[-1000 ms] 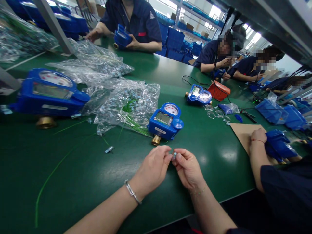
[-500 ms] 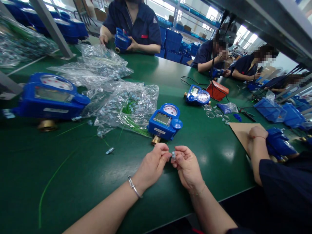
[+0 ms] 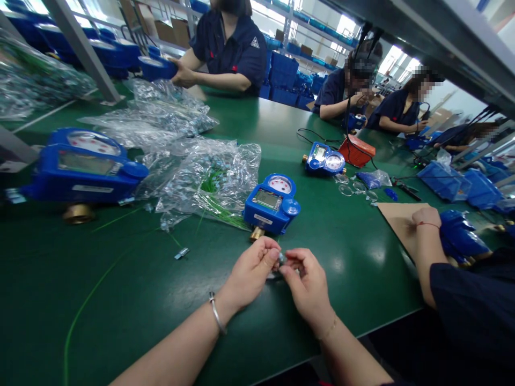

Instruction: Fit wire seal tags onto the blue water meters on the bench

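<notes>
My left hand and my right hand meet over the green table. Between their pinched fingertips is a small pale-blue plastic wire seal, partly covered by the fingers. Just beyond them stands a blue water meter with a round dial, a display and a brass end. A clear bag of similar seals with green wires lies to its left. One loose seal rests on the table left of my hands.
A larger-looking blue meter stands at left, another meter farther back. More bagged seals lie behind. At right, a co-worker's hand rests on cardboard. Across the table, a person handles a blue meter.
My fingertips have closed in on the seal, which has shifted slightly left toward my left hand. The person across has moved a blue meter toward the left.
</notes>
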Demonstrator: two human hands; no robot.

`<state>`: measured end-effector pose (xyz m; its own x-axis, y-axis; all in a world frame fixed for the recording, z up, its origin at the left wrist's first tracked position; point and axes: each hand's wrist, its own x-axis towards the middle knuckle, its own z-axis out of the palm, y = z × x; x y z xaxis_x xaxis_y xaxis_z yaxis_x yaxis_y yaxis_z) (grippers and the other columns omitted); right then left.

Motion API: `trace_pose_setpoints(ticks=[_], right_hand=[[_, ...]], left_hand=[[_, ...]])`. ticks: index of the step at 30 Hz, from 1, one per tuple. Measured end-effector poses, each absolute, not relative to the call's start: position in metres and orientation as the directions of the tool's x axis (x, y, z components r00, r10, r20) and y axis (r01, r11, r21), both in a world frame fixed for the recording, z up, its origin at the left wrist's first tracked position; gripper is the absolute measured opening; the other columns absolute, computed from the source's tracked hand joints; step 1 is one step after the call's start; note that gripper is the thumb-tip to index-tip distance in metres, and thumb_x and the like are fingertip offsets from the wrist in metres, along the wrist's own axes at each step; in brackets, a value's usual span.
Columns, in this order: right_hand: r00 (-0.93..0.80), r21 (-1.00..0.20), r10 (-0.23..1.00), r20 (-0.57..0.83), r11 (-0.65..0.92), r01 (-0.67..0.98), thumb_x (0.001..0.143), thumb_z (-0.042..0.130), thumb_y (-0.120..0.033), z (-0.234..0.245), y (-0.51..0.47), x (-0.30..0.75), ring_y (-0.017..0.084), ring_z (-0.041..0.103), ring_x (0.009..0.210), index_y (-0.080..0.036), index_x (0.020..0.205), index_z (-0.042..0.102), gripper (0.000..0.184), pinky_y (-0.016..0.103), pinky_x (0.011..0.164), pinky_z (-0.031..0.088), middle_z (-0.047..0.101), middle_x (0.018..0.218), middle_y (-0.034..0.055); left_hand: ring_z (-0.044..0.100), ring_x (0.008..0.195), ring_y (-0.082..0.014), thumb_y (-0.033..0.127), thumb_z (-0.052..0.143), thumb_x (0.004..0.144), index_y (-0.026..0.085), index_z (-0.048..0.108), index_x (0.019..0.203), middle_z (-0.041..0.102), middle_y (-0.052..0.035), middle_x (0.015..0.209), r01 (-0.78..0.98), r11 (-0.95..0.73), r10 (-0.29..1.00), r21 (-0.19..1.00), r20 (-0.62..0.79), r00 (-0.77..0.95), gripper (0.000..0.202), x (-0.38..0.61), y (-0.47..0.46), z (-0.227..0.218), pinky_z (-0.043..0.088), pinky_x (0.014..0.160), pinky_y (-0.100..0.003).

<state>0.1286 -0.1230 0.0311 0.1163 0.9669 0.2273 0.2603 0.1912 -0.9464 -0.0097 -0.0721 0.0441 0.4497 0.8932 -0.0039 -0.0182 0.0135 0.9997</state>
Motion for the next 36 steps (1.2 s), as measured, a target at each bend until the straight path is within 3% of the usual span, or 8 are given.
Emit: trace_pose_setpoints(ticks=[9,13,16,19,22,25,34,36], right_hand=[[0.005,-0.707,0.908,0.420,0.323,0.629,0.088,0.040,-0.019,0.034,-0.124,0.116,0.022,0.049,0.085,-0.015,0.090,0.058,0.019,0.037,0.078,0.038,0.056,0.087,0.0112],[0.093,-0.999,0.996,0.015,0.012,0.031,0.085,0.041,-0.028,0.036,-0.118,0.110,0.012,0.041,0.053,-0.018,0.066,0.051,0.024,0.026,0.053,0.035,0.046,0.060,0.0006],[-0.081,-0.909,0.970,-0.229,-0.243,-0.338,0.086,0.035,-0.033,0.036,-0.116,0.104,0.009,0.027,0.040,-0.019,0.063,0.044,0.028,0.022,0.041,0.026,0.036,0.050,-0.0046],[0.075,-0.998,0.997,0.028,0.023,0.063,0.088,0.037,-0.033,0.037,-0.118,0.104,0.014,0.046,0.058,-0.018,0.077,0.053,0.025,0.026,0.056,0.038,0.052,0.067,0.0024],[0.036,-0.745,0.923,0.383,0.286,0.602,0.091,0.037,-0.027,0.036,-0.121,0.109,0.020,0.048,0.077,-0.017,0.088,0.055,0.021,0.034,0.072,0.038,0.055,0.082,0.0085],[-0.088,-0.627,0.904,0.418,0.357,0.693,0.093,0.029,-0.023,0.036,-0.120,0.115,0.019,0.047,0.071,-0.018,0.083,0.053,0.026,0.033,0.066,0.038,0.053,0.075,0.0073],[-0.099,-0.981,0.989,-0.111,-0.125,-0.149,0.091,0.029,-0.042,0.033,-0.118,0.107,0.009,0.023,0.036,-0.020,0.069,0.044,0.034,0.021,0.038,0.025,0.030,0.047,-0.0078],[-0.058,-0.995,0.996,-0.068,-0.072,-0.064,0.092,0.029,-0.040,0.032,-0.119,0.105,0.010,0.031,0.040,-0.020,0.074,0.046,0.032,0.022,0.042,0.030,0.038,0.052,-0.0052]], left_hand=[[0.054,0.081,-0.0159,0.032,0.051,0.085,0.018,0.062,0.084,0.055,-0.0024,0.084,0.126,-0.215,0.927,0.969,0.161,0.340,0.019,-0.010,-0.073,0.043,0.044,0.075,-0.027],[0.054,0.073,-0.0141,0.031,0.049,0.087,0.019,0.062,0.082,0.055,-0.0006,0.078,0.139,-0.251,0.906,0.958,0.182,0.383,0.019,-0.012,-0.075,0.045,0.044,0.069,-0.025],[0.055,0.075,-0.0144,0.029,0.049,0.087,0.018,0.062,0.084,0.056,-0.0013,0.080,0.163,-0.267,0.922,0.950,0.202,0.331,0.018,-0.012,-0.076,0.044,0.045,0.069,-0.026],[0.056,0.075,-0.0151,0.030,0.050,0.086,0.019,0.063,0.084,0.057,-0.0018,0.081,0.189,-0.280,0.936,0.941,0.225,0.271,0.018,-0.012,-0.075,0.042,0.045,0.068,-0.027],[0.056,0.075,-0.0154,0.031,0.050,0.085,0.018,0.063,0.082,0.058,-0.0013,0.078,0.197,-0.290,0.938,0.937,0.238,0.253,0.018,-0.012,-0.075,0.042,0.046,0.070,-0.027],[0.056,0.075,-0.0153,0.033,0.050,0.086,0.018,0.062,0.080,0.058,-0.0011,0.078,0.169,-0.258,0.943,0.951,0.210,0.258,0.020,-0.011,-0.076,0.043,0.045,0.072,-0.027],[0.056,0.075,-0.0150,0.031,0.047,0.087,0.018,0.061,0.080,0.057,-0.0020,0.080,0.175,-0.249,0.935,0.953,0.190,0.300,0.021,-0.010,-0.079,0.043,0.045,0.070,-0.026],[0.056,0.076,-0.0153,0.032,0.048,0.087,0.017,0.061,0.080,0.058,-0.0021,0.080,0.178,-0.251,0.943,0.952,0.198,0.267,0.021,-0.009,-0.078,0.041,0.045,0.071,-0.026]])
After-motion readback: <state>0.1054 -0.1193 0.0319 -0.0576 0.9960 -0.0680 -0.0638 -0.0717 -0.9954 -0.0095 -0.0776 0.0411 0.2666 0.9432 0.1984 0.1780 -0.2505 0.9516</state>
